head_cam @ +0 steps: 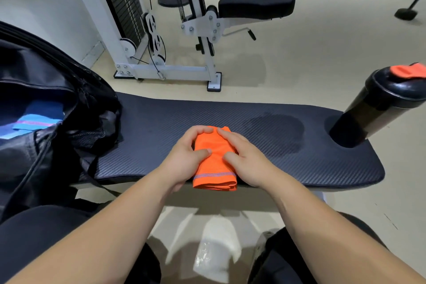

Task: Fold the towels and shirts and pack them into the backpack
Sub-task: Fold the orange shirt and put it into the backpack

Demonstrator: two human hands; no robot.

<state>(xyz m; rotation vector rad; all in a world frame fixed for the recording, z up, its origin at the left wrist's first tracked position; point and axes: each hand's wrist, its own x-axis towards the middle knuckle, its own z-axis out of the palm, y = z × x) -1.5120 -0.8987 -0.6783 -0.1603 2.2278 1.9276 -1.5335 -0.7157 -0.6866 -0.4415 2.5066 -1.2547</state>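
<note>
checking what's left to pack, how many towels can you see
2. An orange towel lies folded on the bench, gripped by the left hand and right hand; a blue towel sits inside the backpack. More may be hidden in the backpack.

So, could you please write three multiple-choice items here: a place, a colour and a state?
1. Where does the shaker bottle stand? A on the floor; B right end of the bench; C on the machine.
2. What colour is the towel held by the left hand and right hand? A orange; B white; C green.
3. How is the backpack? A zipped shut; B open, blue cloth inside; C folded flat.
1 B, its base rests on the bench; 2 A, plainly orange; 3 B, its mouth gapes.
</note>
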